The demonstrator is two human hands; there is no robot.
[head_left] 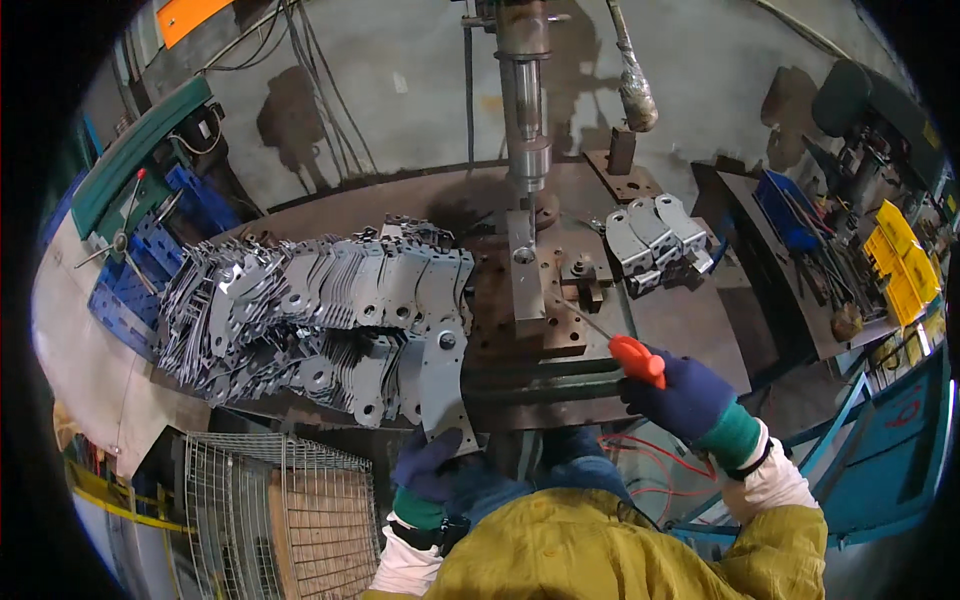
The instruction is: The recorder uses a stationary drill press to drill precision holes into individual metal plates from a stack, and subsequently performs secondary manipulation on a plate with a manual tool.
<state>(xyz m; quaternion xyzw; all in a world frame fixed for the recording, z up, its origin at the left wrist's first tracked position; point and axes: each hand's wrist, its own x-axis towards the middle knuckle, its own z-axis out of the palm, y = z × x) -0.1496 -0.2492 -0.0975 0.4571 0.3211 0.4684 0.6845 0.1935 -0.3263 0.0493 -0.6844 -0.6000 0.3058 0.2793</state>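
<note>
My gloved left hand (428,466) is closed on the lower end of a flat grey metal plate (441,385) with a round hole near its top. That plate stands at the right end of a long stack of similar metal plates (340,285). In my gloved right hand (684,402) is a screwdriver (636,360) with a red handle. Its thin shaft points up and left toward the press fixture (525,285), a steel block on a drilled base plate. Whether the tip touches anything I cannot tell.
A press ram (530,140) comes down above the fixture. Several formed metal parts (652,235) sit to its right. A wire basket (285,520) stands at the lower left. Yellow bins (903,260) and a blue bin (785,212) are at the far right.
</note>
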